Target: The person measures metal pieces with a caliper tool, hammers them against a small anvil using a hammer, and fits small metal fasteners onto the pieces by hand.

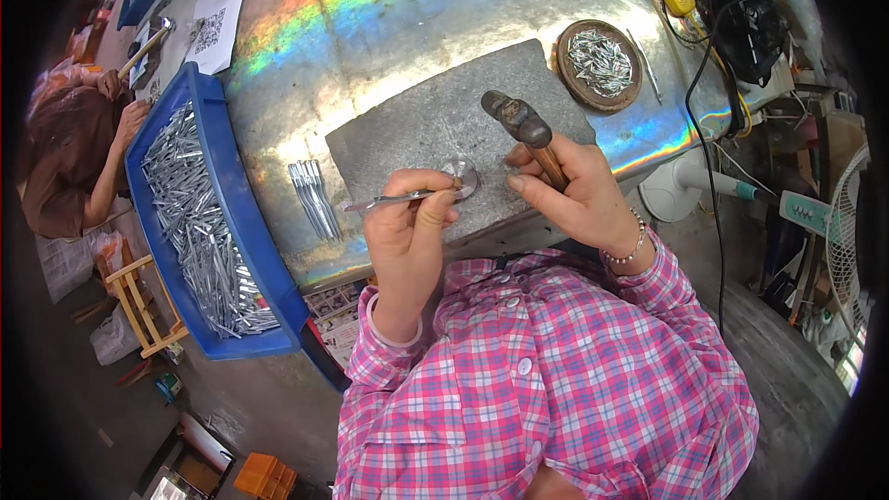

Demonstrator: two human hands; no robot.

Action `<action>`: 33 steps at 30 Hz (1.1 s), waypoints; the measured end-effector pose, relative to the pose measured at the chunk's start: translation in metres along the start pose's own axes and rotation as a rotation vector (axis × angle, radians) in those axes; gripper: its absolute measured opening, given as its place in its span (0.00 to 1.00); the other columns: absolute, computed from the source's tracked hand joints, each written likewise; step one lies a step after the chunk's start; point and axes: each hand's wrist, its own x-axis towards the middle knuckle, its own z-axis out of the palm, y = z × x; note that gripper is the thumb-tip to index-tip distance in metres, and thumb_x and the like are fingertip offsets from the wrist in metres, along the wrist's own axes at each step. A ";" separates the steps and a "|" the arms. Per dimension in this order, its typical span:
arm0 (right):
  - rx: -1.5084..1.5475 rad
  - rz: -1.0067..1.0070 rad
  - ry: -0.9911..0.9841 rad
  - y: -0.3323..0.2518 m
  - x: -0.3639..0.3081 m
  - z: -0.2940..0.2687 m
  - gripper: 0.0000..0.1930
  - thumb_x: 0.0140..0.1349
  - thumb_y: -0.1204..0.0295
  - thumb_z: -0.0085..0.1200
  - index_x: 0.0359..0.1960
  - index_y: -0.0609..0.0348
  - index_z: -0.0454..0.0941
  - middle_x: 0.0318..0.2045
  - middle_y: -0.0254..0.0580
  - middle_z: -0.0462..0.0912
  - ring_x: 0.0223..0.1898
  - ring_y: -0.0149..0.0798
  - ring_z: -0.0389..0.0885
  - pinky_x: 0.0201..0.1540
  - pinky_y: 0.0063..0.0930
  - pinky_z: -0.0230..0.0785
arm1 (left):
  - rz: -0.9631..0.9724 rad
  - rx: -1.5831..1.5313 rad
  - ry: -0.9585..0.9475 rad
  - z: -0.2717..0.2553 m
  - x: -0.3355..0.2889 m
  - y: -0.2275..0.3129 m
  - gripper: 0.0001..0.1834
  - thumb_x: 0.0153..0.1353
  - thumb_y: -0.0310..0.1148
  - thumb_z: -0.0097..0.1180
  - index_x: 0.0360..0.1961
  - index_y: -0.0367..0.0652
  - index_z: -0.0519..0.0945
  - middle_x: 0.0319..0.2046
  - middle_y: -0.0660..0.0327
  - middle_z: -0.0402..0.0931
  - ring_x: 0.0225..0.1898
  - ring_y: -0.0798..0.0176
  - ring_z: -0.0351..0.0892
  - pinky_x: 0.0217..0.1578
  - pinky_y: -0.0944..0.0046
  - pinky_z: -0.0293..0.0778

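My left hand (407, 231) is closed on a slim silvery metal piece (389, 199), its kind too small to tell. Its fingertips are at a small round metal disc (469, 178) lying on a dark grey slab (417, 125). In my right hand (588, 199) is a hammer (516, 118), its wooden handle against the palm and its head raised above the slab. The right thumb and forefinger are bent toward the disc; whether they also pinch something small, I cannot make out. Several similar slim metal pieces (315, 201) lie side by side left of the slab.
A blue tray (225, 143) heaped with slim metal pieces stands at the left. A round brown bowl (564, 83) of small shiny pins is at the far right, beside a thin rod (645, 67). Black cables (690, 97) run down the right edge. Another person (79, 148) works at far left.
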 end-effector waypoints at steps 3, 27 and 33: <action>-0.006 0.020 -0.015 -0.004 0.000 -0.001 0.12 0.56 0.71 0.59 0.37 0.65 0.74 0.24 0.48 0.81 0.28 0.45 0.83 0.29 0.30 0.70 | 0.016 0.028 -0.006 0.000 -0.001 -0.001 0.04 0.64 0.24 0.52 0.39 0.37 0.74 0.37 0.59 0.78 0.29 0.75 0.74 0.31 0.77 0.71; 0.004 0.003 -0.056 -0.002 -0.001 -0.002 0.12 0.56 0.78 0.58 0.40 0.68 0.73 0.24 0.36 0.78 0.26 0.22 0.74 0.30 0.19 0.66 | 0.085 0.104 0.037 0.005 0.001 -0.004 0.03 0.63 0.21 0.51 0.37 0.35 0.76 0.32 0.59 0.75 0.27 0.71 0.76 0.28 0.74 0.73; -0.048 -0.055 -0.052 -0.001 0.000 -0.003 0.12 0.56 0.77 0.57 0.41 0.68 0.73 0.25 0.38 0.79 0.26 0.23 0.75 0.29 0.20 0.66 | 0.343 0.537 -0.043 0.009 0.001 0.007 0.06 0.58 0.16 0.53 0.37 0.35 0.76 0.33 0.54 0.76 0.30 0.64 0.78 0.32 0.69 0.74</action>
